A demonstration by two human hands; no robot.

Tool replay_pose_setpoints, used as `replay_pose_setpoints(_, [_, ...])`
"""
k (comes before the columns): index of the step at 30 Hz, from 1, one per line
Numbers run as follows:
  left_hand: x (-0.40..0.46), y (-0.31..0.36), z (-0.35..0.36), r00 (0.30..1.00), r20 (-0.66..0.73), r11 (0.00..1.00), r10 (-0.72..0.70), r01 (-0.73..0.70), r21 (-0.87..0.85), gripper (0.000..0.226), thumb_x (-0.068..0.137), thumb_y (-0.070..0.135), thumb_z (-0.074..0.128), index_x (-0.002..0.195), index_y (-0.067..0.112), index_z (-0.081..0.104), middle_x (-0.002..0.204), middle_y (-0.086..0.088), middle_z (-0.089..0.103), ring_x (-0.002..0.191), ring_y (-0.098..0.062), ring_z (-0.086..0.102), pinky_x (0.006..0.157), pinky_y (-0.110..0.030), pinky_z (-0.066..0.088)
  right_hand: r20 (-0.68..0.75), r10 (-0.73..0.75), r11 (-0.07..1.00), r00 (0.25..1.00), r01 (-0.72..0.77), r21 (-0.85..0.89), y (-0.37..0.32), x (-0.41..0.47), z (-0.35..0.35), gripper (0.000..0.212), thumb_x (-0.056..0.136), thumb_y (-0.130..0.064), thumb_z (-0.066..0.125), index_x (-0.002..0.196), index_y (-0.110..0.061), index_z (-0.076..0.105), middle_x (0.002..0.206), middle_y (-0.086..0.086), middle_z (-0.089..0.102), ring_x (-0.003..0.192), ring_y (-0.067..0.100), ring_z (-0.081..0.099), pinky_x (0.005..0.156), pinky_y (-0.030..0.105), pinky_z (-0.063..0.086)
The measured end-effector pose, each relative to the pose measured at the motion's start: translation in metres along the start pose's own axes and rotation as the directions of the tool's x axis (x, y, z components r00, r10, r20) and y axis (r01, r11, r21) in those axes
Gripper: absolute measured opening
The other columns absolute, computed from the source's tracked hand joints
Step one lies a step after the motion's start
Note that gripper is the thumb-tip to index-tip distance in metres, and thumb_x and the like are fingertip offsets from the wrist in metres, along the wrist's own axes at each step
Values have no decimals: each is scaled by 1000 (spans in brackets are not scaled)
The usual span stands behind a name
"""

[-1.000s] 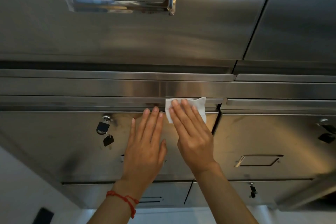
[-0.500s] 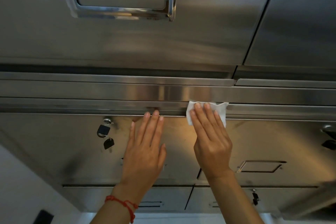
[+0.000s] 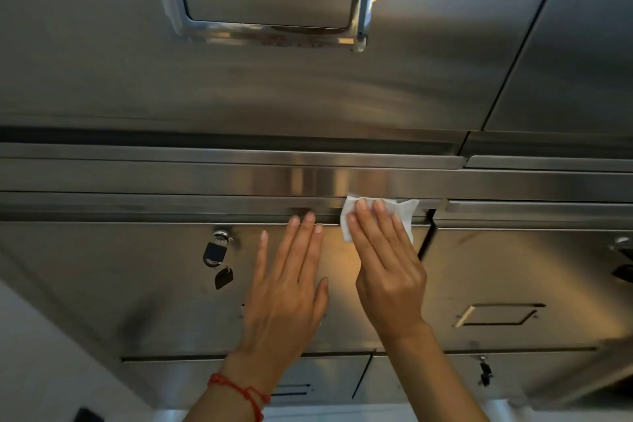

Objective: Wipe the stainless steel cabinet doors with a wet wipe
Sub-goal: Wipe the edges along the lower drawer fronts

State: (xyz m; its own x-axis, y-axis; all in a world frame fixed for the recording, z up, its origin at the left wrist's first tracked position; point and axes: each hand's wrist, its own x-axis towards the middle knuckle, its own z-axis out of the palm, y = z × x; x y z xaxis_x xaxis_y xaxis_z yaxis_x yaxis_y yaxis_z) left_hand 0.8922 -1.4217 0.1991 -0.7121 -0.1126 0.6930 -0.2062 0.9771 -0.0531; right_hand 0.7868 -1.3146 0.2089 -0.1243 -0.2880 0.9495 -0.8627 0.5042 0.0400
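A white wet wipe (image 3: 406, 212) lies against the top edge of a stainless steel cabinet door (image 3: 137, 291), just below a horizontal steel rail (image 3: 171, 178). My right hand (image 3: 387, 271) presses on the wipe with straight fingers, and the fingertips cover most of it. My left hand (image 3: 291, 288) rests flat on the same door beside it, fingers straight, with a red string bracelet at the wrist. The wipe's right corner sits close to the dark gap (image 3: 426, 243) between this door and the neighbouring door (image 3: 531, 267).
A black padlock (image 3: 215, 253) with a key tag (image 3: 224, 278) hangs on the door left of my hands. A large upper door carries a chrome frame handle (image 3: 270, 32). The right door has a recessed pull (image 3: 496, 314). Smaller drawers with another lock (image 3: 484, 372) sit below.
My right hand slid the wipe right along the door's top edge, over the gap, then came back a little to the left. My left hand stayed flat on the door.
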Motion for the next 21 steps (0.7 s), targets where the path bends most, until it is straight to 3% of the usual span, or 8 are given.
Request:
replay_pose_setpoints(11, [-5,-25,-6,1000,-12,999,-24,24,28,60,92,31,37,141,-1,29,146,-19,37,138,-30,28,107,-55,25,-16,-19,1000,1000,19,-2,-26,6,12,42,81,15,53,119,0,62,129,14,56,127,26,49,110,39,37])
replay_pose_setpoints(14, [-6,-27,-6,999,-22,999,-26,27,21,54,98,30,29,142,-2,28,146,-20,36,138,-31,28,107,-54,26,1,-29,1000,1000,29,10,-32,7,15,47,76,17,59,120,-1,61,130,14,55,125,27,50,108,40,39])
replay_pose_setpoints(21, [-9,-30,-6,999,-39,999,-35,35,5,60,91,29,38,140,-4,28,146,-23,35,137,-33,28,106,-54,28,18,-57,998,998,57,15,-41,10,19,39,90,11,43,122,-3,61,131,12,54,129,24,47,111,39,36])
